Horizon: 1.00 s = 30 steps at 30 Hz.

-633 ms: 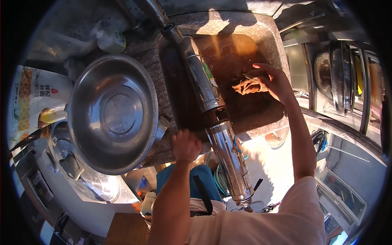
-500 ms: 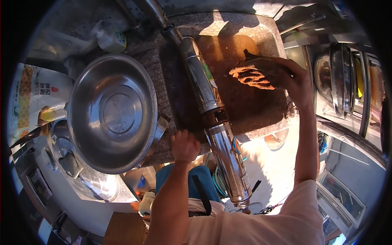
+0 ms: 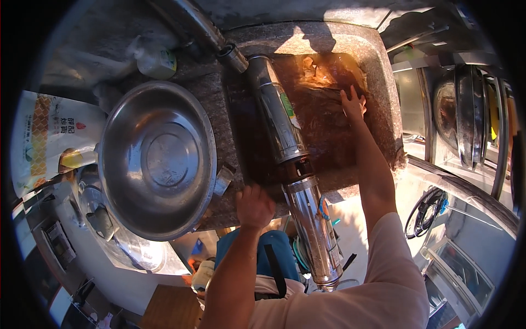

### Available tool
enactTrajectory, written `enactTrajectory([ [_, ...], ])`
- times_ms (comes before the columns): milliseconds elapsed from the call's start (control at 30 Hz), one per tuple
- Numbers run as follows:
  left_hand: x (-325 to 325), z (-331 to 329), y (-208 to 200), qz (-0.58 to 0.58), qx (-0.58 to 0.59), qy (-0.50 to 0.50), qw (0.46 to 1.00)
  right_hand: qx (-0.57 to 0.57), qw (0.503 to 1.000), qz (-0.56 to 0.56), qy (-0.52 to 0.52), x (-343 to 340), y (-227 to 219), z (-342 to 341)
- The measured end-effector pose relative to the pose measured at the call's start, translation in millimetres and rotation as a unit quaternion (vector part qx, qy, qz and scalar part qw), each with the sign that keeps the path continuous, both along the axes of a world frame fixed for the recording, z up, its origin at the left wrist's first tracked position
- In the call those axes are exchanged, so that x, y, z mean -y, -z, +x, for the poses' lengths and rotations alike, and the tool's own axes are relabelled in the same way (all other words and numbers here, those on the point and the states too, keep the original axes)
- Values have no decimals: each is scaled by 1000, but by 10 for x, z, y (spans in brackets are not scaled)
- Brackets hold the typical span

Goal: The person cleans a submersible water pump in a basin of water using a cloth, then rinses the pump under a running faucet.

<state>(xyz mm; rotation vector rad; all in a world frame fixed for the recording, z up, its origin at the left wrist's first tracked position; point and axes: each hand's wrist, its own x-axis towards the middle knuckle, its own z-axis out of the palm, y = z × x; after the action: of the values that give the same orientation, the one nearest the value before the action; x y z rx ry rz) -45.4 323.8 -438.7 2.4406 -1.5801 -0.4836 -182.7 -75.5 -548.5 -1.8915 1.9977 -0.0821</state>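
Far left: printed plastic bag (image 3: 57, 134), partly behind the rim of a steel basin (image 3: 131, 189). Basin's round bottom in plain view; no brown stuff set in it.

Next, at the sink's near edge: my left grip (image 3: 255, 207), fingers curled. Underside turned away; cannot tell whether it clasps anything.

Steel cylinder (image 3: 274, 118) slants across the stone sink (image 3: 390, 112), cutting off some of the murky brown water (image 3: 349, 70).

Right of the cylinder, far part of the sink: crumpled brown piece (image 3: 315, 73), lying in the water, sunlit on top. My right grip (image 3: 353, 104) just beside it, fingers spread, released; contact hard to tell.

My judgement: the piece is wetted, the work on it partway, lifting clear not done. Its lower edges vanish in the murk; material and full outline uncertain.
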Motion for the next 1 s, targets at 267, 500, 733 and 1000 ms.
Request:
enactTrajectory([
  [267, 48, 33, -43, -17, 11, 17, 1000, -96, 960, 178, -191, -275, 80, 391],
  [500, 37, -13, -23, -39, -10, 3, 999, -115, 936, 111, -314, -487, 225, 70],
  [733, 39, -21, -10, -30, -28, -2, 999, -83, 989, -25, -124, -563, 285, -333],
  [1000, 30, 8, 7, -38, -34, -12, 999, 181, 954, 239, 20, -362, -289, -1141],
])
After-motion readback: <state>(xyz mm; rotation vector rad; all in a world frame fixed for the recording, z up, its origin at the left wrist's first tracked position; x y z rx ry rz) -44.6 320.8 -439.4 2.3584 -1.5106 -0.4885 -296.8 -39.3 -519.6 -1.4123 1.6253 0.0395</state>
